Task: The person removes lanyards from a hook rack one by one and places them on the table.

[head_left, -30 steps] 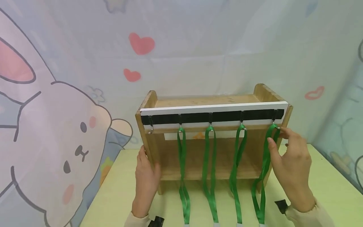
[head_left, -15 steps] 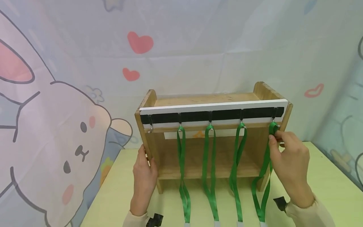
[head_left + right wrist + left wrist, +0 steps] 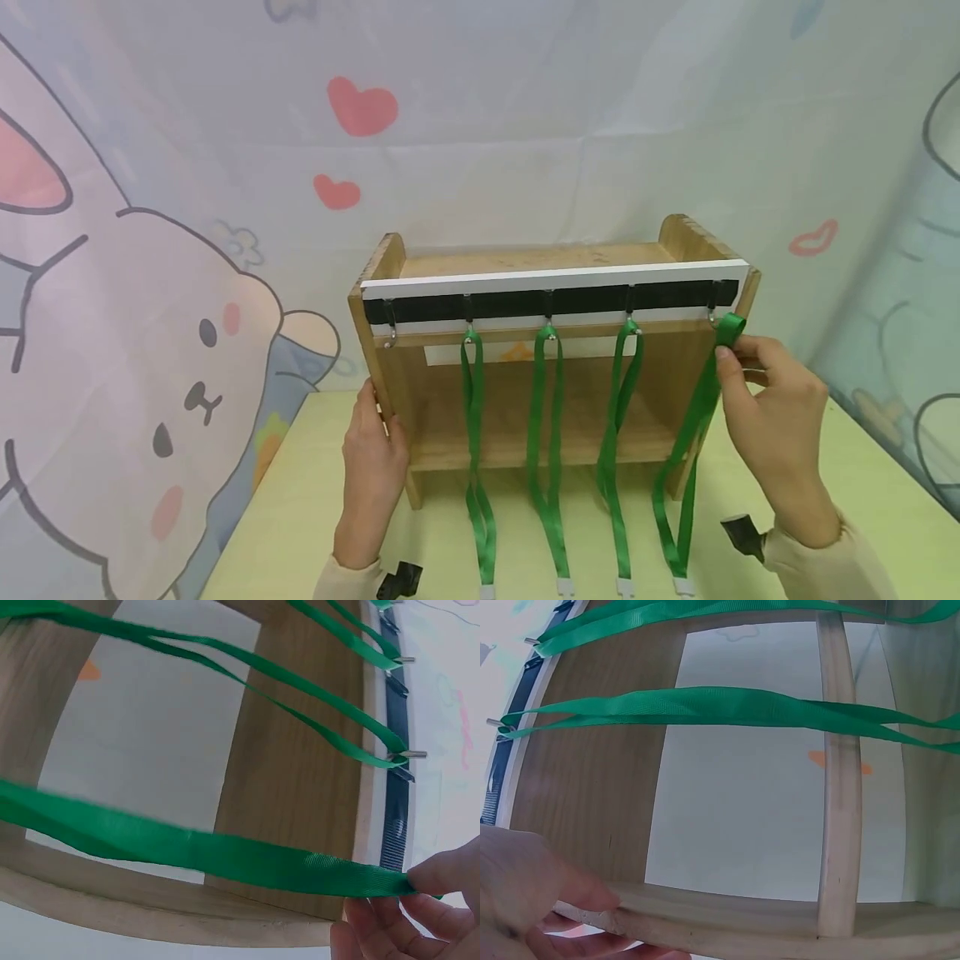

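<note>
A small wooden shelf [image 3: 390, 383] stands on the table with a hook strip across its front. My left hand [image 3: 373, 475] grips its left side panel, thumb inside and fingers outside in the left wrist view. My right hand [image 3: 780, 417] pinches the rightmost green lanyard [image 3: 697, 404] near its top loop, between thumb and fingers. That loop stands just right of the rightmost hook [image 3: 712, 315], apart from it. Three other green lanyards, among them the middle one [image 3: 536, 417], hang from hooks. The leftmost hook [image 3: 390, 337] is bare.
White clips, such as the rightmost clip [image 3: 683, 587], end the lanyards low over the yellow-green table [image 3: 285, 500]. Behind the shelf hangs a printed cloth [image 3: 487, 183] with a cartoon rabbit and hearts. Black wrist devices sit at both sleeves.
My right hand has taken hold of the rightmost lanyard and drawn its loop off the hook, to the right. My left hand stays on the side panel. The view shifts slightly.
</note>
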The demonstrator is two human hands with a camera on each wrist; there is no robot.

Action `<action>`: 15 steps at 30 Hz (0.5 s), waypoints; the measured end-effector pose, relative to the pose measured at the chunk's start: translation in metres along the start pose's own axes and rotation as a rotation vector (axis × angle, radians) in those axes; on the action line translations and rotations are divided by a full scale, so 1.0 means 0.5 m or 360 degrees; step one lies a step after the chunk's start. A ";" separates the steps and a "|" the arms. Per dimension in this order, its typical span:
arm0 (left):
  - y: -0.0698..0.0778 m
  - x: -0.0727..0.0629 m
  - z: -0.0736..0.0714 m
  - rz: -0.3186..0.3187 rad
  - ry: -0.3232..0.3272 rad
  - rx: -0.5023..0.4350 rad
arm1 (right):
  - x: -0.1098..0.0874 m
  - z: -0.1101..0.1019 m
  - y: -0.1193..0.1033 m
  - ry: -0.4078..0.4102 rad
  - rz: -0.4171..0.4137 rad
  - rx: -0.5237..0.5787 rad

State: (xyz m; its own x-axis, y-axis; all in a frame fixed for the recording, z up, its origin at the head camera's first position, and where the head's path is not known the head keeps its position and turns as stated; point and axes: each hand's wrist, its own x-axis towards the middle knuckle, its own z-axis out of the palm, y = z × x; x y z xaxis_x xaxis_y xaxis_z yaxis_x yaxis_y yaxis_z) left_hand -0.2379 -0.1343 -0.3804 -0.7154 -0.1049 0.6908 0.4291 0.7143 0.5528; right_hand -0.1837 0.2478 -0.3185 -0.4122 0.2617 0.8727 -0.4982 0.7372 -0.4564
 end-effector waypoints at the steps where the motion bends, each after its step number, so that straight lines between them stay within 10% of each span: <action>1: 0.000 -0.001 0.000 -0.0001 -0.0002 0.0000 | -0.003 -0.004 0.000 -0.0009 0.0030 0.0016; 15: -0.003 0.001 0.003 -0.0045 -0.0047 0.0017 | -0.050 -0.042 -0.003 -0.0362 0.0595 0.0250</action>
State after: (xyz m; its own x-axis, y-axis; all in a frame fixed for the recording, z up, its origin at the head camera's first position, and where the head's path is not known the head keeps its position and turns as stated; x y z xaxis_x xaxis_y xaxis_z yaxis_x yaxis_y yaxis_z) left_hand -0.2395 -0.1342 -0.3816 -0.7431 -0.1050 0.6609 0.4025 0.7189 0.5668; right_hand -0.1567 0.2531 -0.3358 -0.7336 0.3356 0.5909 -0.3858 0.5101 -0.7687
